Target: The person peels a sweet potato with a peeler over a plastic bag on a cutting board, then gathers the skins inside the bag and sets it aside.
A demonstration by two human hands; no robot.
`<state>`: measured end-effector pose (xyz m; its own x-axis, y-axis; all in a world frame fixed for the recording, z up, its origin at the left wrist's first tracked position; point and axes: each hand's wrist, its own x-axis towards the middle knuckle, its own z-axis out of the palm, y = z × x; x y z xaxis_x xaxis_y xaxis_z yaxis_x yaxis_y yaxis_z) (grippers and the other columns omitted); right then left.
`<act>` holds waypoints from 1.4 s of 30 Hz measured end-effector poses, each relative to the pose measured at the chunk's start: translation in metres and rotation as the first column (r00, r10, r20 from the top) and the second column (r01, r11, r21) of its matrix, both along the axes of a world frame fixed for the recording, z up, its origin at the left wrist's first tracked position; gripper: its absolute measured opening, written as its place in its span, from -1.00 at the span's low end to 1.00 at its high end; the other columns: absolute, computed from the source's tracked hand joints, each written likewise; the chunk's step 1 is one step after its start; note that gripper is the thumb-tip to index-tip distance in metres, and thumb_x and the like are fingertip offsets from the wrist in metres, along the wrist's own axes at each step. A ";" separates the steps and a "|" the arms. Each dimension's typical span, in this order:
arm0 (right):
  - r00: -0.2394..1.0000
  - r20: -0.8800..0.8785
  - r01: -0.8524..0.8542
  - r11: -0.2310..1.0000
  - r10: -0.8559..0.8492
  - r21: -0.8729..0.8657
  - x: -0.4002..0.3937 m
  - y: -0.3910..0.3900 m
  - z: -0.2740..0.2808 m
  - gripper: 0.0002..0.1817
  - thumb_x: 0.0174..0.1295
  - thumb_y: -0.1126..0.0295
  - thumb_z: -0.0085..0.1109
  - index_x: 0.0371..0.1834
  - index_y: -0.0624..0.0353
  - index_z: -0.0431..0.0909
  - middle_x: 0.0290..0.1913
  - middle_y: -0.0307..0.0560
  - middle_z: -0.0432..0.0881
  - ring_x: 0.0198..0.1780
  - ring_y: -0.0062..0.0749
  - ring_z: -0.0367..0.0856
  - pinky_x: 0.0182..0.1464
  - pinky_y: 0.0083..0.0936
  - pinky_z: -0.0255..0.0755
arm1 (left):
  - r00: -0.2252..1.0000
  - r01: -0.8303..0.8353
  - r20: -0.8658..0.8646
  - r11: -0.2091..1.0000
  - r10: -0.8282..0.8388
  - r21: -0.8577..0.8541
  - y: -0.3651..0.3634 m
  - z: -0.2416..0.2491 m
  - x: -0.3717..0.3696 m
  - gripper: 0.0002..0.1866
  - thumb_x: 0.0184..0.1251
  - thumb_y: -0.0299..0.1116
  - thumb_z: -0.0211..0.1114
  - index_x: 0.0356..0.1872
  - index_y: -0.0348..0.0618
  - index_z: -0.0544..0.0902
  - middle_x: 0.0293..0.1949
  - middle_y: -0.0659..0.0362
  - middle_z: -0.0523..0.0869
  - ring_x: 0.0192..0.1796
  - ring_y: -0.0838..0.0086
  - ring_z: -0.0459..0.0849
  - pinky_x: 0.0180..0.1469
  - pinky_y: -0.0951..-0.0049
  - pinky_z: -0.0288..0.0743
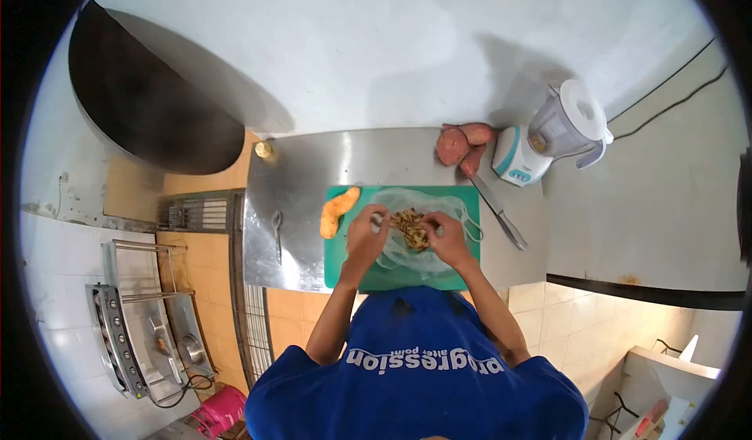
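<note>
My left hand (368, 235) and my right hand (446, 240) sit on either side of a clear plastic bag (405, 261), fingers closed at its opening. Between them shows a heap of brown and yellowish scraps, perhaps peelings (410, 229), within the bag. Fine detail of the fingertips is too small to make out. Beneath the bag lies a green cutting board (337, 266). A peeled orange sweet potato (338, 211) rests on the board's left side, just beyond my left hand.
On the steel table (294, 166) are a spoon (277, 232), a small gold-coloured item (264, 149), several red-skinned sweet potatoes (454, 146) and a knife (501, 217). A blender (560, 127) stands at the back right. A large dark pan-like shape (149, 95) hangs at the left.
</note>
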<state>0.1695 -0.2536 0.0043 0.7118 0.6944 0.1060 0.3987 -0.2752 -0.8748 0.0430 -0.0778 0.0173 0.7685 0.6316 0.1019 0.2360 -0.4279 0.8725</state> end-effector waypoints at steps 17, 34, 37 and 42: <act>0.860 0.424 0.387 0.904 -0.284 -0.179 -0.021 -0.059 -0.022 -0.36 0.16 0.25 0.42 0.35 0.12 0.56 0.11 0.14 0.65 0.17 0.12 0.55 0.25 -0.15 0.44 | 0.967 -0.068 -0.224 0.723 -0.123 -0.688 -0.028 -0.022 -0.055 -0.40 0.41 -0.06 0.36 0.30 -0.30 0.54 -0.04 0.12 0.76 -0.02 0.36 0.71 0.03 0.44 0.56; 0.865 -0.339 0.353 0.929 -0.369 -0.109 0.019 -0.060 0.000 -0.41 0.17 0.29 0.46 0.23 0.38 0.56 0.07 0.05 0.71 0.02 -0.26 0.71 0.08 -0.39 0.54 | 0.975 0.131 0.179 0.310 0.133 -0.942 0.032 0.017 -0.034 -0.66 0.43 -0.51 0.18 0.19 -0.28 0.57 0.01 0.14 0.71 0.08 0.37 0.71 0.10 0.26 0.64; 0.440 -0.890 0.463 0.879 -0.117 0.114 0.012 -0.054 0.027 -0.41 0.16 0.32 0.48 0.23 0.37 0.55 0.08 0.06 0.70 0.02 -0.24 0.71 0.10 -0.36 0.54 | 0.990 0.095 0.125 0.361 0.059 -0.928 0.021 0.019 -0.032 -0.65 0.48 -0.42 0.25 0.21 -0.30 0.55 -0.01 0.13 0.71 0.03 0.37 0.73 0.06 0.27 0.64; 0.768 -0.573 0.300 0.951 -0.286 -0.074 0.013 -0.052 -0.009 -0.41 0.19 0.33 0.48 0.25 0.37 0.54 0.07 0.03 0.70 0.04 -0.23 0.71 0.10 -0.36 0.54 | 0.996 0.030 0.057 0.343 0.068 -0.939 0.009 0.027 -0.027 -0.59 0.49 -0.34 0.31 0.25 -0.28 0.50 0.01 0.11 0.70 0.00 0.36 0.74 0.04 0.26 0.63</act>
<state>0.1829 -0.3054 -0.0047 0.8144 0.4444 -0.3731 -0.2721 -0.2753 -0.9220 0.0162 -0.0689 0.0443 0.7760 0.3646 -0.5147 0.1495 0.6865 0.7116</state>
